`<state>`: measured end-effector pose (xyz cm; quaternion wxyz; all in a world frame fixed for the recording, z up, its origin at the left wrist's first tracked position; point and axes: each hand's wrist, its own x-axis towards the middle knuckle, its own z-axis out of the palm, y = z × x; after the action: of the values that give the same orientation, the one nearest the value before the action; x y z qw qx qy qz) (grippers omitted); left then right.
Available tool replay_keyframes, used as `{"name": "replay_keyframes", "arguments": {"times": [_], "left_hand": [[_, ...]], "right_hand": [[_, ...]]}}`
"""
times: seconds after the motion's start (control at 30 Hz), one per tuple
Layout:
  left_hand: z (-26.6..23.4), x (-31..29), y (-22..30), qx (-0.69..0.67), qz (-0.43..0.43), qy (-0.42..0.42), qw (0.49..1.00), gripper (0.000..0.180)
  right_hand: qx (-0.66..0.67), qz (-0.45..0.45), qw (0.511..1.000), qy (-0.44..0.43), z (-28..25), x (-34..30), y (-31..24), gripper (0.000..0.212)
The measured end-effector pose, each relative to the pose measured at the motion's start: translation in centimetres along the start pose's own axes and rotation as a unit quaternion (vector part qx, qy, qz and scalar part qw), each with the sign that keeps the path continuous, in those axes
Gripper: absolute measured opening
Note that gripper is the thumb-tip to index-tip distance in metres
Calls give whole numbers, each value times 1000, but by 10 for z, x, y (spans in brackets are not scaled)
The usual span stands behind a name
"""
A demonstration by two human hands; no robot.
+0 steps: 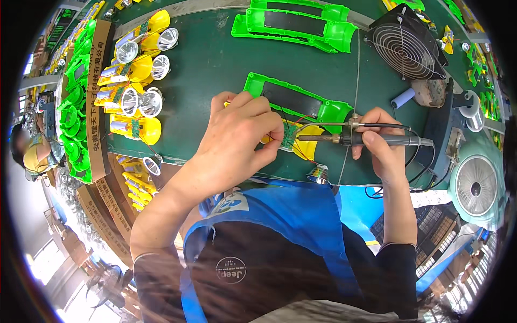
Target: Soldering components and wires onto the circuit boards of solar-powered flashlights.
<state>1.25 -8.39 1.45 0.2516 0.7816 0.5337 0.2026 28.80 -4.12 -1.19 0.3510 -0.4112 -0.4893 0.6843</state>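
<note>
Yellow plastic shows under my left hand (239, 134): a yellow lamp part (308, 146) with a small green circuit board (289, 134) on it, pinched between thumb and curled fingers just above the near edge of the dark green workbench (215, 64). Thin red and black wires run off the board. My right hand (379, 142) is closed around the black handle of a soldering iron (371, 140), which lies level, its metal tip pointing left and reaching the board. A thin strand of solder wire (353, 81) comes down from the far side of the bench to the iron.

Just behind the board lies a bright green housing (293, 99) with a dark panel set in it, and more green housings (293, 24) lie at the far edge. To my left I see a cluster of yellow lamp heads with silver reflectors (137, 81), beside a cardboard box (99, 97) filled with green parts. To my right stands a small black fan (406, 46), and nearer me a pale green fan (476, 185). I wear a blue apron (291, 215).
</note>
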Motion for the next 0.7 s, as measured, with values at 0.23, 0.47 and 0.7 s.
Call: {"name": "replay_keyframes", "arguments": {"times": [0.23,0.47,0.7], "left_hand": [[3,3,1,49,16,6,999,10],[2,2,2,46,20,11,999,11],[4,1,1,50,25,14,998,12]], "right_hand": [[1,14,999,-41,5,0,-2,19],[-45,-5,998,-43,7,-2,-3,16],[-30,-52,997,-48,-1,-8,5,22]]}}
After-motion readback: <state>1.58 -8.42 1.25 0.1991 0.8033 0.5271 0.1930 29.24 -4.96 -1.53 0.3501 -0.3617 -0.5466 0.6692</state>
